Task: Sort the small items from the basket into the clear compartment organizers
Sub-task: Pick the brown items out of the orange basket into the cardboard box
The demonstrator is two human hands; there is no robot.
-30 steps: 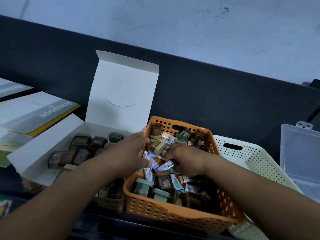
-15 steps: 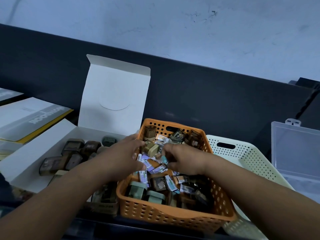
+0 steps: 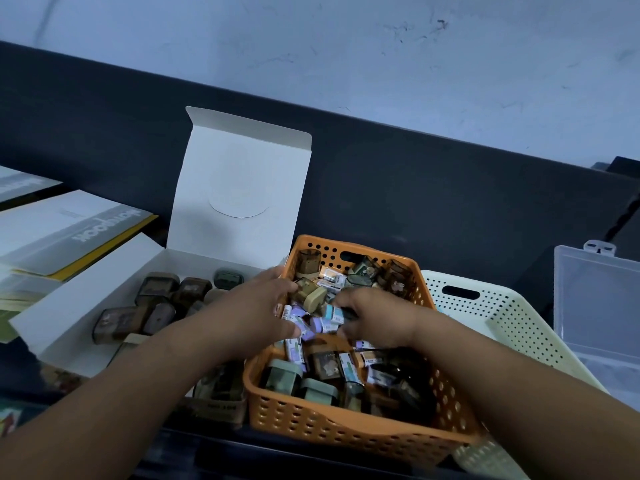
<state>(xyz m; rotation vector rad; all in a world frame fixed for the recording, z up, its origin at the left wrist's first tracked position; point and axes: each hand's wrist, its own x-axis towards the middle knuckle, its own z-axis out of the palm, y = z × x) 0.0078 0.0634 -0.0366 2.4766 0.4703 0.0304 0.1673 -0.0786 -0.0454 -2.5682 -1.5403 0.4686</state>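
- Basket [image 3: 346, 431] of orange perforated plastic sits low centre on the dark surface [image 3: 194, 457], heaped with small items [image 3: 322, 365].
- The heap is mixed: purple-labelled tubes [image 3: 320, 323], green-lidded cases [image 3: 282, 375], brown translucent cases and a beige block [image 3: 311, 296].
- Left hand [image 3: 256, 306] reaches over the basket's left rim onto the heap. Its fingers are bent, with the thumb held apart below them. One fingertip is just beside the beige block. Cannot tell whether the hand grips anything.
- Right hand [image 3: 377, 323] is inside the basket near the middle, knuckles up. Its fingers are curled and pinch a teal-ended item [image 3: 334, 311] at their tips.
- The two hands are close together, with the purple tubes between them.
- White cardboard box [image 3: 239, 188] lies just left of the basket, lid standing upright. Several boxed brown cases [image 3: 156, 289] lie loose on its floor.
- Cream basket [image 3: 502, 313], also perforated, sits against the orange one's right side and partly behind it.
- Clear organizer [image 3: 595, 299] stands at the far right edge, beyond the cream basket, lid raised and latch at the top. Its compartments are too hazy to read.
- Printed booklets [image 3: 69, 233] are stacked at far left.
- Dark panel [image 3: 415, 202] runs behind everything, with a pale wall above it.
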